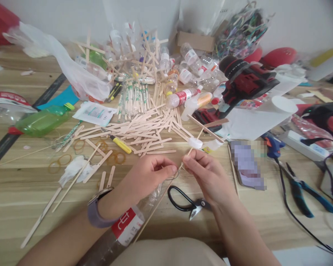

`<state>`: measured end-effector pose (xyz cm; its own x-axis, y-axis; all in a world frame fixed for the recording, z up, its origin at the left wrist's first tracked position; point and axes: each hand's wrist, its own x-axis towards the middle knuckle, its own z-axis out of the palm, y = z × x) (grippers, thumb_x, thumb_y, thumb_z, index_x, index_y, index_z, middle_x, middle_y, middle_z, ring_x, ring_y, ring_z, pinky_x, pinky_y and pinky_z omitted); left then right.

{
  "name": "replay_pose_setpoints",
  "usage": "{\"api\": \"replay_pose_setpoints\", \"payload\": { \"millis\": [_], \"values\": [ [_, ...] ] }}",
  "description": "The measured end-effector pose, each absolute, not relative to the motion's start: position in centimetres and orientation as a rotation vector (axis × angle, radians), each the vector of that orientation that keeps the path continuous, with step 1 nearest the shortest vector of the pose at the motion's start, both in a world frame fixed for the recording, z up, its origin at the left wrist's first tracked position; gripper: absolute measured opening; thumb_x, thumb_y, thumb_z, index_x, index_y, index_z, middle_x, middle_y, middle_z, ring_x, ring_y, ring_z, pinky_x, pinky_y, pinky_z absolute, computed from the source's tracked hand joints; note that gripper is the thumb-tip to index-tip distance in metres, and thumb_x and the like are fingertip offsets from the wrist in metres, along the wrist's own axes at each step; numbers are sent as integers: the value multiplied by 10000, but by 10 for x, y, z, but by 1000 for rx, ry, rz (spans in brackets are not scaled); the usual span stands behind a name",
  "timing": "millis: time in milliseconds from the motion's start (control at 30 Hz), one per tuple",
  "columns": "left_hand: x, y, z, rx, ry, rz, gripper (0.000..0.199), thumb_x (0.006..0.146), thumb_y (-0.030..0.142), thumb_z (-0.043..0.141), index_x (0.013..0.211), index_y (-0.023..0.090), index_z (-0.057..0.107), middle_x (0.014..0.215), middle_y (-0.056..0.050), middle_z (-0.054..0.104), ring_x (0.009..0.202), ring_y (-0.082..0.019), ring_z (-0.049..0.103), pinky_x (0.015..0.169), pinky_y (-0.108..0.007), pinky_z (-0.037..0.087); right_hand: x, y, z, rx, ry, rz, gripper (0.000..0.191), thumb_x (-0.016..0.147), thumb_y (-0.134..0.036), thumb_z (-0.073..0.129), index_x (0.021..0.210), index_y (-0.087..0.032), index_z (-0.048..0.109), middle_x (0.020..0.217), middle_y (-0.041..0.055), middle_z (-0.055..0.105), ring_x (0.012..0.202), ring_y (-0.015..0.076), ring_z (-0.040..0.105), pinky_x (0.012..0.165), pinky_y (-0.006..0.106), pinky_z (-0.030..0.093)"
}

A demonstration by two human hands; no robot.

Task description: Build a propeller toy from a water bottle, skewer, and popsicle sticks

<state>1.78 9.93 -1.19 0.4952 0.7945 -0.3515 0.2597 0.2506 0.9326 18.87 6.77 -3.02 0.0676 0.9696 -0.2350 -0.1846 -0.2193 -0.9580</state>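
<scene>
Between the fingertips of my right hand (204, 171) is a thin wooden skewer (157, 207), slanting from near my lap up to the right. A white bottle cap (195, 143) sits on it above my fingers, and a flat craft stick (205, 127) crosses its top end. My left hand (155, 171) is closed in a pinch beside the skewer, on a thin loop (173, 178) that hangs around it; whether this is rubber or wire I cannot tell. Below my left wrist lies a plastic bottle (129, 225) with a red and white label, partly hidden by my forearm.
Black-handled scissors (184, 203) lie below my right hand. Loose craft sticks (147, 129) and a yellow cutter (120, 144) are ahead. A power drill (238, 85) stands behind; a glue gun (273, 146), pliers (301, 188) and a cable are on the right. A green bottle (44, 120) lies left.
</scene>
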Motion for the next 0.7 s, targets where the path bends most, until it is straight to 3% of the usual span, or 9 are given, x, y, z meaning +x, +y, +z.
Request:
{"api": "replay_pose_setpoints", "payload": {
  "millis": [200,467,700],
  "values": [
    [19,95,-16,1165,985,459,312,776,314,673,1054,176,645,750,13,671,531,-81,481,510,-212,391,189,68,-31,-1318,-925,1315,323,736,-424,744,617,-196,549,575,-52,443,553,105,346,540,241,310],
    [24,94,-16,1125,985,437,126,781,288,640,812,166,625,676,18,675,439,-58,426,447,-201,342,189,66,-34,-1366,-968,1215,310,751,-445,742,634,-195,601,583,-39,492,566,111,407,563,249,369],
    [23,95,-18,1091,958,475,146,790,311,640,806,169,671,664,20,676,429,-53,418,429,-197,308,191,56,-30,-1405,-1122,1297,236,769,-442,727,810,-211,699,732,16,658,682,163,562,634,290,438]
  ]
}}
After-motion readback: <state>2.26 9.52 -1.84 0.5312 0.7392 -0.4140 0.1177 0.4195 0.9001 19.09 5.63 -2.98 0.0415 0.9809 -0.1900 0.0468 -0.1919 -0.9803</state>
